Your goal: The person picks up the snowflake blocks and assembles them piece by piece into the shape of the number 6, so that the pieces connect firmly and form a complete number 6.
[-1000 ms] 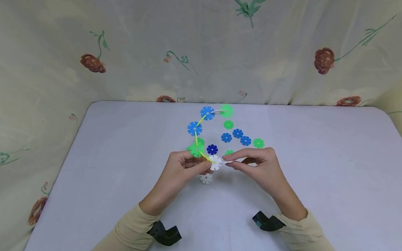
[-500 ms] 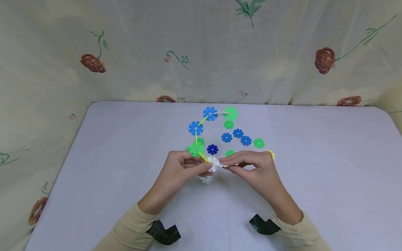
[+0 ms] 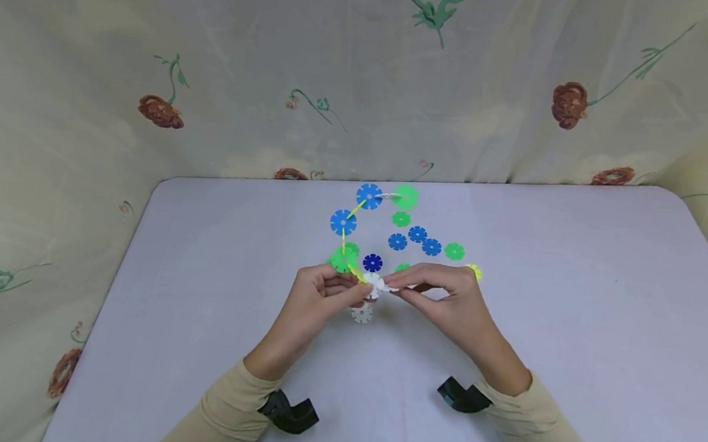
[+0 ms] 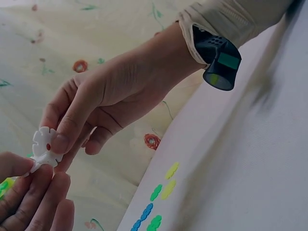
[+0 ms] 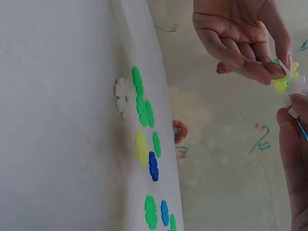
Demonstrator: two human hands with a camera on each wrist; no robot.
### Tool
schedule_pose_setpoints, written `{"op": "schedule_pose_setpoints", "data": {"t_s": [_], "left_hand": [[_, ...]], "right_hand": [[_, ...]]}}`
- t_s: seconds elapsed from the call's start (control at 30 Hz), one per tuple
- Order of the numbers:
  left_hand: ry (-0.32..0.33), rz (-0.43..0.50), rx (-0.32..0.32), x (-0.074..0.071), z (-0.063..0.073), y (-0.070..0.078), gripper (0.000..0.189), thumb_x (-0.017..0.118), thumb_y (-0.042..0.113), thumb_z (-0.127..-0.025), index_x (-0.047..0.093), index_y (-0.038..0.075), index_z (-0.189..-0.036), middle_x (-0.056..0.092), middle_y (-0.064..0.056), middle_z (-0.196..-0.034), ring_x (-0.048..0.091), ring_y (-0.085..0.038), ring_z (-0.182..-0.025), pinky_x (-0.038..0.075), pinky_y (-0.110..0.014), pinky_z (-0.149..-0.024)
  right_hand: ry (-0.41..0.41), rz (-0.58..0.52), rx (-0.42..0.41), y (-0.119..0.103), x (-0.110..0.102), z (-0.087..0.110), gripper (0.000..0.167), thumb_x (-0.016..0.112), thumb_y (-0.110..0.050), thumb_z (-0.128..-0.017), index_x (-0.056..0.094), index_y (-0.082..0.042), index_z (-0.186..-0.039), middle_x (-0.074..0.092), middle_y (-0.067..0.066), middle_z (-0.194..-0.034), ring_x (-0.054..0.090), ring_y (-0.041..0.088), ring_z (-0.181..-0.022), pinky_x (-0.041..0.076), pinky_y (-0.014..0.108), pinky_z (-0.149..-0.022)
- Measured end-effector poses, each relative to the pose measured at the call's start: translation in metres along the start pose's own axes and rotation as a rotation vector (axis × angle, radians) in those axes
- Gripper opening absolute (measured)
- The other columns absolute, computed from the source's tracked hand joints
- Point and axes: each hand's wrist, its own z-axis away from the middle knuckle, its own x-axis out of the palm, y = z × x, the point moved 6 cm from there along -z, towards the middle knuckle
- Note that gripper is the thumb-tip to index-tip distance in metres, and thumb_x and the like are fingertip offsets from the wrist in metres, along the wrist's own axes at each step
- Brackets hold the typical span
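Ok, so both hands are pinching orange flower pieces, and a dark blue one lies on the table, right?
Not quite: the flower pieces pinched by the left hand and right hand are white, not orange; the head view shows it. A dark blue one does lie on the table.

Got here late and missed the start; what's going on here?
The person's left hand holds a white disc at the near end of a chain of notched connector discs. The right hand pinches another white disc against it; whether they have locked together is unclear. Loose blue and green discs lie on the table.
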Motion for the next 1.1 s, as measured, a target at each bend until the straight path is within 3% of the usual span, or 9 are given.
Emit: {"op": "schedule_pose_setpoints", "data": {"t_s": [0.13,0.33,0.53,0.7,0.83,0.97,1.1], "left_hand": [[0.005,-0.01,0.016,0.0,0.0,0.0,0.023,0.076,0.01,-0.093,0.071,-0.004,-0.112,0.074,-0.017,-0.102,0.076,-0.033,-0.098,0.065,-0.031,-0.085],[0.013,-0.022,0.029,-0.001,-0.001,0.001,0.023,0.074,0.01,-0.095,0.071,-0.001,-0.115,0.075,-0.018,-0.105,0.074,-0.043,-0.105,0.065,-0.035,-0.086],[0.042,-0.024,0.014,-0.004,-0.001,0.001,0.02,0.073,0.008,-0.095,0.069,-0.004,-0.11,0.074,-0.021,-0.105,0.072,-0.047,-0.105,0.065,-0.038,-0.087],[0.04,-0.015,0.009,-0.004,-0.001,0.001,0.019,0.073,0.008,-0.095,0.069,-0.004,-0.11,0.074,-0.022,-0.105,0.071,-0.049,-0.106,0.065,-0.031,-0.084],[0.034,-0.012,0.016,-0.004,-0.001,0.001,0.019,0.073,0.008,-0.096,0.069,-0.004,-0.11,0.074,-0.023,-0.105,0.071,-0.05,-0.106,0.065,-0.038,-0.087],[0.032,-0.012,0.019,-0.003,-0.001,0.001,0.019,0.072,0.008,-0.096,0.069,-0.004,-0.111,0.074,-0.023,-0.105,0.07,-0.051,-0.106,0.063,-0.05,-0.091],[0.036,-0.016,0.016,-0.003,-0.001,0.001,0.019,0.073,0.008,-0.096,0.069,-0.003,-0.111,0.074,-0.023,-0.106,0.071,-0.05,-0.106,0.064,-0.047,-0.09]], "right_hand": [[-0.018,0.079,0.033,0.003,-0.002,-0.001,0.032,0.082,0.009,-0.081,0.079,-0.007,-0.109,0.08,0.009,-0.106,0.077,0.015,-0.097,0.063,0.022,-0.072],[-0.043,0.211,0.247,0.023,-0.018,-0.001,0.034,0.085,-0.001,-0.082,0.077,-0.011,-0.114,0.078,0.006,-0.116,0.073,0.023,-0.107,0.064,0.023,-0.071],[-0.143,0.465,0.504,0.056,-0.028,0.007,0.029,0.081,-0.008,-0.089,0.075,-0.004,-0.117,0.075,0.012,-0.112,0.072,0.026,-0.096,0.061,0.042,-0.079],[-0.193,0.604,0.638,0.075,-0.031,0.016,0.035,0.079,-0.01,-0.09,0.073,-0.001,-0.122,0.067,0.015,-0.108,0.063,0.022,-0.081,0.049,0.033,-0.066],[-0.204,0.614,0.688,0.081,-0.034,0.021,0.033,0.078,-0.012,-0.092,0.072,0.0,-0.122,0.064,0.016,-0.111,0.06,0.023,-0.082,0.047,0.032,-0.068],[-0.218,0.555,0.72,0.086,-0.036,0.023,0.024,0.076,-0.011,-0.093,0.073,0.0,-0.114,0.065,0.016,-0.109,0.062,0.025,-0.087,0.051,0.034,-0.071],[-0.229,0.482,0.754,0.09,-0.039,0.024,0.021,0.077,-0.01,-0.092,0.071,-0.002,-0.11,0.069,0.016,-0.107,0.063,0.023,-0.083,0.052,0.031,-0.068]]}}
